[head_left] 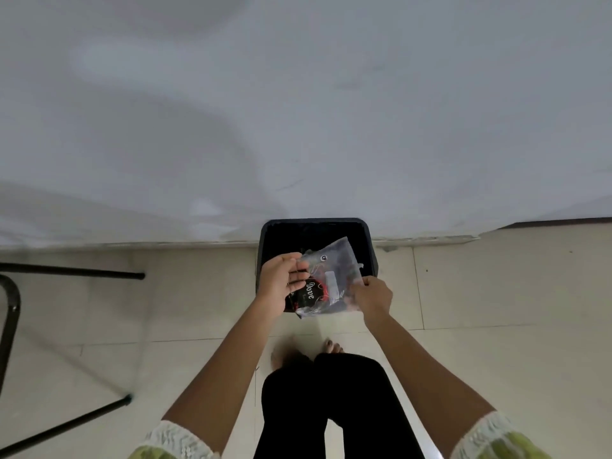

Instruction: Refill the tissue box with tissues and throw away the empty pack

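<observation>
An empty clear plastic tissue pack [331, 279] with a dark printed label hangs over a black square bin [367, 236] on the floor. My left hand [281, 283] holds the pack's upper left edge between thumb and fingers. My right hand [372, 298] pinches its lower right edge. The pack is flat and tilted above the bin's opening. The tissue box is not in view.
A white cloth-covered table [298, 111] fills the upper half, its hem reaching the floor behind the bin. Black metal chair legs [66, 274] stand on the tiled floor at the left. My legs and bare feet [331, 347] are just below the bin.
</observation>
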